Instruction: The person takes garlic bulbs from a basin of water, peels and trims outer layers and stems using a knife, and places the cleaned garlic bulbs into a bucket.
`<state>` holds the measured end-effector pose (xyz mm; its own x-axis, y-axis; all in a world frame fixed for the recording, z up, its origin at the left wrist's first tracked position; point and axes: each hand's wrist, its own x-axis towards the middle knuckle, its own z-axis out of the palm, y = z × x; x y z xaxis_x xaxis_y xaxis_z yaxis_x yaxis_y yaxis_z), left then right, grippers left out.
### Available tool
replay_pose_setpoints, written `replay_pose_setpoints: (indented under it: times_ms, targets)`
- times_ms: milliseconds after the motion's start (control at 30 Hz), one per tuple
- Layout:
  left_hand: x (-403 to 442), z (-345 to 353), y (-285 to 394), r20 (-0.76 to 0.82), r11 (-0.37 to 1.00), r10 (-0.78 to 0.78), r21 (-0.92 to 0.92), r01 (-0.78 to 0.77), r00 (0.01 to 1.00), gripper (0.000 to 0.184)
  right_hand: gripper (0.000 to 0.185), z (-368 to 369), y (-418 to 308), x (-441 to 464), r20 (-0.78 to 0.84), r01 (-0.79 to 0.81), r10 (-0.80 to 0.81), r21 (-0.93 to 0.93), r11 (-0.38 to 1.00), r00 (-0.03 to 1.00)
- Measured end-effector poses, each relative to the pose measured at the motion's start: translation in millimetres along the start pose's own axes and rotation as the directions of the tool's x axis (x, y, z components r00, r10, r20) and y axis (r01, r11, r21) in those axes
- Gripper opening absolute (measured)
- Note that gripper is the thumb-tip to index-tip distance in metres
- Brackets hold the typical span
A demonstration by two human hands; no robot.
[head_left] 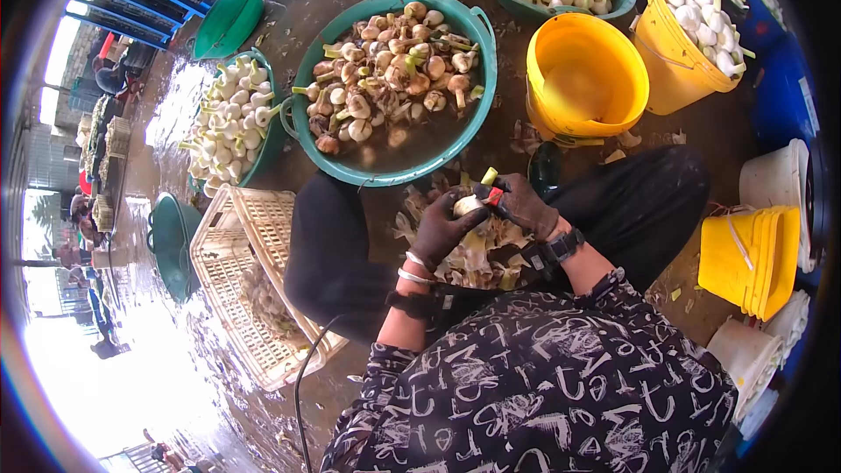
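My left hand (445, 229), in a dark glove, is closed around a white garlic bulb (468, 206) above my lap. Its green stem (489, 176) points up beside my right hand (519, 203), also dark-gloved. The fingers of that hand are wrapped round a small red-handled tool (495, 196), held against the bulb; its blade cannot be made out. Below both hands lies a heap of garlic peelings (486, 254) between my legs. Just ahead, a large green basin (392, 179) holds brownish unpeeled garlic bulbs (394, 70).
An empty yellow bucket (589, 70) stands ahead right, with a yellow bucket (674, 79) of white garlic beyond. A white crate (254, 298) and a basin of white garlic (232, 123) are at left. Yellow containers (749, 258) stand right. People (109, 79) appear far left.
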<state>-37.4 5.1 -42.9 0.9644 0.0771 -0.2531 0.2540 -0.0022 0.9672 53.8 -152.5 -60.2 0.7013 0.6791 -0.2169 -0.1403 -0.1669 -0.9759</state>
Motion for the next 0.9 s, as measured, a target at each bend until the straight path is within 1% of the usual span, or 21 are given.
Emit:
replay_pose_setpoints:
  times_ms: [100,133,200,233,300,333,367,400,433,467,533,567,600,667,700,733,767,800,833,867,900]
  targets:
    - [-0.5,-11.7,-7.6,0.055,0.994,-0.108,-0.025,0.110,0.993,0.045,0.026,-4.8,3.9,-0.3,0.106,-0.116,0.101,0.146,0.983,0.989]
    - [-1.2,-16.7,-9.8,0.057,0.994,-0.108,-0.025,0.110,0.993,0.045,0.026,-5.1,4.5,-2.2,0.105,-0.116,0.101,0.145,0.983,0.989]
    - [-3.8,-23.5,-4.2,0.120,0.944,-0.226,-0.217,0.248,0.967,0.044,0.035,-4.2,-2.8,-8.3,0.078,0.132,-0.152,0.221,0.966,0.985]
    - [-7.1,-23.7,-1.3,0.144,0.935,-0.192,-0.274,0.225,0.971,0.045,0.035,-5.7,-1.3,-7.8,0.078,0.132,-0.152,0.220,0.967,0.985]
    - [-7.4,-18.3,-1.7,0.106,0.921,-0.187,-0.328,0.212,0.977,0.045,0.039,-10.5,7.3,-4.2,0.186,-0.147,0.097,0.276,0.950,0.978]
    - [-7.3,-13.9,-2.5,0.066,0.903,-0.186,-0.380,0.197,0.980,0.045,0.039,-8.4,18.9,-1.1,0.188,-0.147,0.097,0.274,0.951,0.977]
    - [-5.3,-8.1,-3.9,0.063,0.904,-0.183,-0.381,0.193,0.981,0.045,0.040,-4.3,34.4,3.8,0.165,-0.209,0.158,0.358,0.910,0.973]
    - [-2.6,-1.2,-6.5,0.011,0.924,-0.110,-0.367,0.106,0.994,0.045,0.043,-0.6,38.0,4.5,0.146,-0.264,0.222,0.442,0.857,0.964]
    - [-0.5,2.2,-8.6,-0.038,0.938,-0.035,-0.347,0.020,0.999,0.046,0.043,1.4,41.9,0.5,0.142,-0.261,0.221,0.443,0.858,0.965]
    - [1.1,2.2,-13.7,-0.033,0.937,-0.033,-0.348,0.019,0.999,0.046,0.045,5.4,37.2,-5.9,0.167,-0.249,0.194,0.449,0.858,0.967]
    - [6.7,3.1,-22.5,-0.061,0.994,0.052,-0.098,-0.058,0.997,0.048,0.049,5.8,26.7,-12.1,0.212,-0.220,0.135,0.456,0.862,0.968]
    - [7.1,3.8,-17.3,-0.168,0.985,0.157,0.097,-0.142,0.973,0.046,0.049,2.9,25.1,-6.8,0.154,-0.104,0.052,0.352,0.930,0.987]
    - [8.5,4.6,-17.1,-0.164,0.985,0.158,0.096,-0.143,0.974,0.046,0.048,-0.1,23.9,-1.7,0.095,0.009,-0.032,0.233,0.973,0.995]
    - [8.3,3.5,-12.8,-0.216,0.960,0.204,0.237,-0.152,0.955,0.039,0.035,-0.9,17.4,2.1,0.087,-0.262,0.248,0.218,0.940,0.965]
    - [6.3,1.9,-5.4,-0.207,0.925,0.181,0.366,-0.096,0.961,0.032,0.035,1.4,23.2,3.6,0.093,-0.264,0.249,0.220,0.939,0.964]
    - [6.7,-0.9,-4.1,-0.211,0.925,0.179,0.369,-0.091,0.961,0.032,0.040,2.9,32.3,6.2,0.038,-0.202,0.200,0.067,0.977,0.979]
    - [7.6,-3.0,-3.2,-0.204,0.889,0.126,0.457,-0.020,0.971,0.030,0.045,3.9,34.4,7.2,-0.012,-0.140,0.140,-0.091,0.986,0.990]
    - [8.0,-4.6,-2.9,-0.200,0.840,0.073,0.540,0.048,0.977,0.028,0.045,3.3,36.4,7.2,-0.011,-0.140,0.140,-0.090,0.986,0.990]
    - [8.4,-7.8,-8.1,-0.200,0.841,0.071,0.539,0.049,0.977,0.028,0.046,2.7,38.8,6.4,-0.001,-0.041,0.041,-0.163,0.986,0.999]
    - [9.4,-11.9,-12.2,-0.150,0.898,0.056,0.439,0.016,0.987,0.027,0.047,2.8,36.9,5.5,0.017,0.060,-0.058,-0.234,0.970,0.998]
    - [10.0,-14.8,-16.2,-0.100,0.943,0.048,0.331,-0.012,0.994,0.027,0.047,2.2,34.4,5.1,0.019,0.060,-0.057,-0.234,0.970,0.998]
